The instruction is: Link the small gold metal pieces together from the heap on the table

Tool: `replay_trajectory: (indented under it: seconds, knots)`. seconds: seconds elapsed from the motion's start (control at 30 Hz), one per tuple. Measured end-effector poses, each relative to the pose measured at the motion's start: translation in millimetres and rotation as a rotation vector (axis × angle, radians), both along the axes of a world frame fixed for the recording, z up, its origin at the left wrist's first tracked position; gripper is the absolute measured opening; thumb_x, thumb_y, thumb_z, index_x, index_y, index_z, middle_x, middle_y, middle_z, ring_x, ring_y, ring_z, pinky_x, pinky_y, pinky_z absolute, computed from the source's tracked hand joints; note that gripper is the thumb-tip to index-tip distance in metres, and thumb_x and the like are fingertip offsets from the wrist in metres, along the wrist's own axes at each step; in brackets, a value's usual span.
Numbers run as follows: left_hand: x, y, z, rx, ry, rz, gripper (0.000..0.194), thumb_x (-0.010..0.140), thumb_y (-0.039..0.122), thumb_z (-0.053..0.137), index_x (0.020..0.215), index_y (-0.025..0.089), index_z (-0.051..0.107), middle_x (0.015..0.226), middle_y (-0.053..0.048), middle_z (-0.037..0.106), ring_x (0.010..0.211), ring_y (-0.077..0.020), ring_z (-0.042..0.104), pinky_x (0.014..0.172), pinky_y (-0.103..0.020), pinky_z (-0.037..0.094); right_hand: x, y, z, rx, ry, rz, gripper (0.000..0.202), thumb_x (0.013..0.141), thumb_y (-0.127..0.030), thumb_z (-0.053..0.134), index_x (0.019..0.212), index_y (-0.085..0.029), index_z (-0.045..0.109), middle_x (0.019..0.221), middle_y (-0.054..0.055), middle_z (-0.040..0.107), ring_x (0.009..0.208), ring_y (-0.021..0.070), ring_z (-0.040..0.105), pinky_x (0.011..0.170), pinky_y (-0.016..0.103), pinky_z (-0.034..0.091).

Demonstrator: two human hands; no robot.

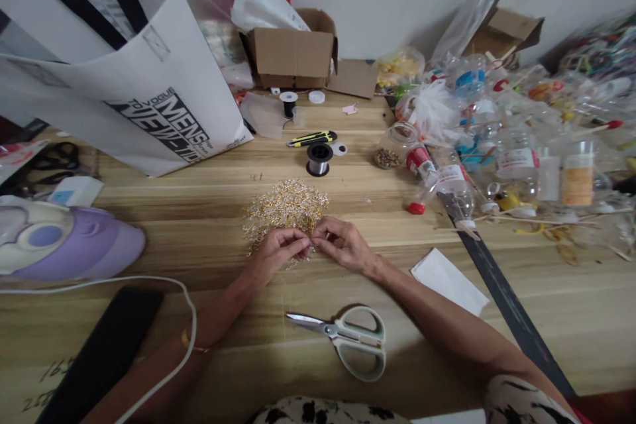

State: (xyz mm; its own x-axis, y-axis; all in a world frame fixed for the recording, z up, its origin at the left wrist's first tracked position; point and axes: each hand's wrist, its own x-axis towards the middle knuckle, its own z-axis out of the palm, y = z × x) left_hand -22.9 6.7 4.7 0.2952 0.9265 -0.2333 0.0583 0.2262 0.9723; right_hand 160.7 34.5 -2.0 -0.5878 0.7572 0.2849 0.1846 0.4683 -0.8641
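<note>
Gold-and-silver pieces (285, 204), heaped so near, risked snagging our fingers (297, 236), pinched together, their hold too small to tell.

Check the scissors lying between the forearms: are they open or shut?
Shut. The blades of the scissors lie together, tapering to a single tip, and the handle loops sit close beside each other.

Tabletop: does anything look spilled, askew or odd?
The clear bottles on the right look disorderly: they are jumbled together, and one's red cap points toward the person, as if toppled or upended. I see no obvious damage.
</note>
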Motion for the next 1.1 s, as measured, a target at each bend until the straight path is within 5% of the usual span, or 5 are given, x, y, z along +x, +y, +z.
replay_trajectory:
  seconds: [0.57, 0.83, 1.1]
  knots:
    - [-0.8, -0.7, -4.6, 0.021, -0.027, 0.025, 0.026, 0.074, 0.037, 0.063, 0.063, 0.014, 0.06, 0.056, 0.002, 0.057, 0.056, -0.0099, 0.051, 0.057, -0.022, 0.042, 7.8, -7.5, 3.7, 0.805, -0.465, 0.072, 0.022, 0.096, -0.014, 0.033, 0.098, -0.014, 0.055, 0.088, 0.008, 0.059, 0.068, 0.0123, 0.053, 0.057, 0.023, 0.039]
    - [-1.2, 1.6, -5.6, -0.023, -0.097, 0.039, 0.026, 0.068, 0.037, 0.067, 0.062, 0.013, 0.061, 0.053, 0.002, 0.055, 0.052, -0.0088, 0.049, 0.054, -0.021, 0.04, 8.9, -8.7, 4.7, 0.913, -0.498, 0.093, 0.024, 0.096, -0.012, 0.033, 0.103, -0.015, 0.055, 0.085, 0.008, 0.06, 0.068, 0.013, 0.054, 0.054, 0.023, 0.04]
    - [-0.3, 0.9, -5.3, 0.0, -0.063, 0.081, 0.02, 0.066, 0.032, 0.068, 0.063, 0.013, 0.062, 0.054, 0.002, 0.058, 0.053, -0.0089, 0.05, 0.055, -0.021, 0.042, 8.5, -7.5, -3.2, 0.719, -0.399, 0.054, 0.019, 0.094, -0.016, 0.039, 0.102, -0.015, 0.056, 0.095, 0.009, 0.06, 0.076, 0.013, 0.057, 0.06, 0.023, 0.043]
